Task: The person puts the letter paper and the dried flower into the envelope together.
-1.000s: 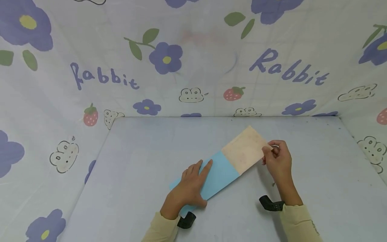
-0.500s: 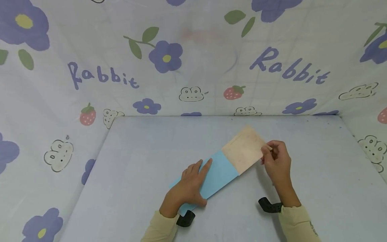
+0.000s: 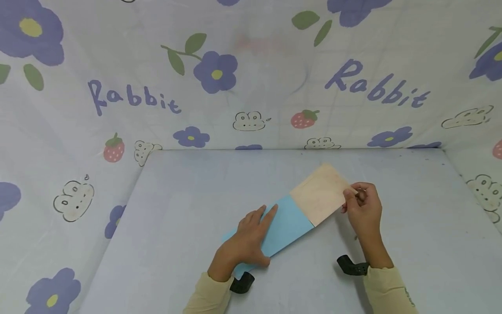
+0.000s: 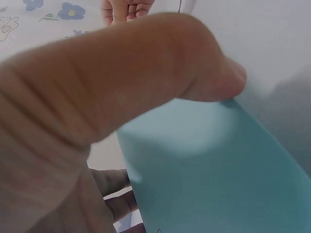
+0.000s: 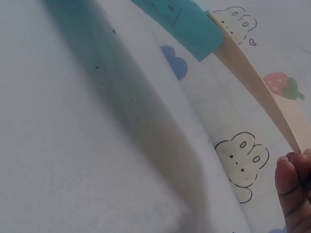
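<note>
A long, flat light blue sleeve [image 3: 288,226] is held slantwise over the table, with a peach-coloured card [image 3: 319,194] showing from its upper right end. My left hand [image 3: 245,244] holds the sleeve across its width, thumb at the near edge and fingers at the far edge. In the left wrist view the thumb [image 4: 209,73] presses on the sleeve's edge. My right hand [image 3: 364,209] pinches the card's right corner. From the right wrist, the card [image 5: 257,92] appears nearly edge-on, and line drawings mark the sleeve's underside [image 5: 180,24]. The sleeve's lower left end is partly hidden under my left hand.
The pale table [image 3: 176,209] meets a white fabric wall [image 3: 266,87] printed with flowers, strawberries and rabbits at the back and sides. Black wrist-worn devices [image 3: 242,283] stick out by both cuffs. A shadow [image 5: 141,116] of the sleeve and card falls on the table.
Both hands, the sleeve and the card have shifted very slightly right in the head view. Both grips look unchanged.
</note>
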### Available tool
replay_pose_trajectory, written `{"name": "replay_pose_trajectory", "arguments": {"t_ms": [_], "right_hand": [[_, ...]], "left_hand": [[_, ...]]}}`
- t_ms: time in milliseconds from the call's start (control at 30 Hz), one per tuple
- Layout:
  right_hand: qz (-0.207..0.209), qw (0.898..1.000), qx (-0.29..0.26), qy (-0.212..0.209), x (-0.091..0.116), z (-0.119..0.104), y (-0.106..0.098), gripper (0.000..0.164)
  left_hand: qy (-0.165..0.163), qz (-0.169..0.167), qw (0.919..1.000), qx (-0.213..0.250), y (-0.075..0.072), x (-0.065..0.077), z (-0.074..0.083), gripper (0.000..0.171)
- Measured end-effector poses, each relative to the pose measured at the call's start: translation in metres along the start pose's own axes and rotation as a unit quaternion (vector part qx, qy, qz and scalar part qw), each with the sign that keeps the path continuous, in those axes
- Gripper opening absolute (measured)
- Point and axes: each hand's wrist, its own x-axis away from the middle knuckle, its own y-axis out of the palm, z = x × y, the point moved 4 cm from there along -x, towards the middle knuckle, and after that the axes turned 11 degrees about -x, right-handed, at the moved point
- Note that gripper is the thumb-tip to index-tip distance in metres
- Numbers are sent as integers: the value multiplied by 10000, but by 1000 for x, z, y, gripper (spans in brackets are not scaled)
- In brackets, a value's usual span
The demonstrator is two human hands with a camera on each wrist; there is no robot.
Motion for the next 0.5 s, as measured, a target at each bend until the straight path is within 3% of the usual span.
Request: {"name": "replay_pose_trajectory", "arguments": {"t_ms": [300, 500], "right_hand": [[-158, 9923, 109, -1220, 12, -42, 9, 17], [-4, 9884, -25, -1522, 14, -47, 9, 16]], "left_hand": [[8, -41, 10000, -52, -2, 0, 1, 123], [86, -144, 9997, 153, -3, 1, 1, 123]]}}
